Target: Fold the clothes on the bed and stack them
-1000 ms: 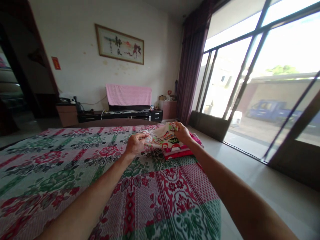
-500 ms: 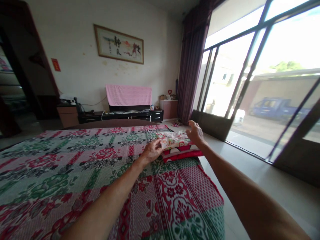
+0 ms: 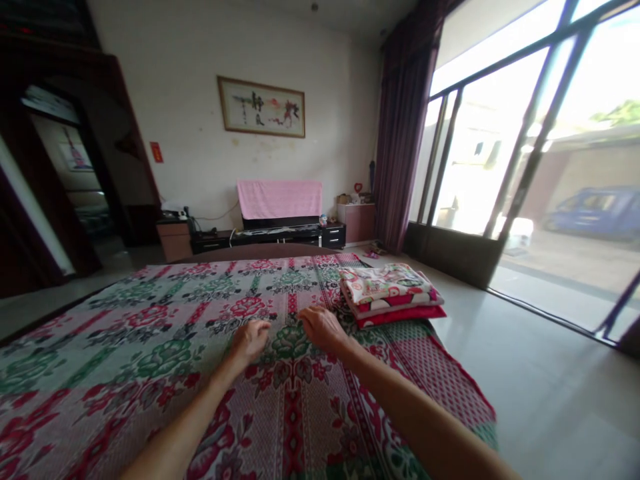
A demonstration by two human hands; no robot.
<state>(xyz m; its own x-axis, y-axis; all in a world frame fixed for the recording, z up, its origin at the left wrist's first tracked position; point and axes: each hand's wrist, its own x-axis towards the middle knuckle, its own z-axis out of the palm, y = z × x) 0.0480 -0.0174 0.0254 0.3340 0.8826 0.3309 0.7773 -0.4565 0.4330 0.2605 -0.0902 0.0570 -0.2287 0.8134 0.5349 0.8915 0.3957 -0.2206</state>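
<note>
A stack of folded cloths (image 3: 390, 290) lies at the right edge of the table, a white one with a colourful print on top and red ones beneath. Left of the stack, above the flowered blanket (image 3: 200, 287) that covers the table, are both my hands. My left hand (image 3: 251, 341) has its fingers curled in, with nothing visible in them. Closer to the stack but apart from it, my right hand (image 3: 323, 328) is bent down with its fingers curled, and no cloth shows in its grasp. Whether either hand touches the blanket I cannot tell.
Against the back wall stands a low black cabinet (image 3: 333, 237), with a pink cloth (image 3: 280, 199) draped over something dark. Glass sliding doors (image 3: 480, 160) and a purple curtain (image 3: 397, 147) are on the right. Pale tiled floor (image 3: 525, 373) runs beside the table.
Both hands have come away from the folded stack, back and toward the left over the blanket. The stack stays on the table. The view has turned somewhat left.
</note>
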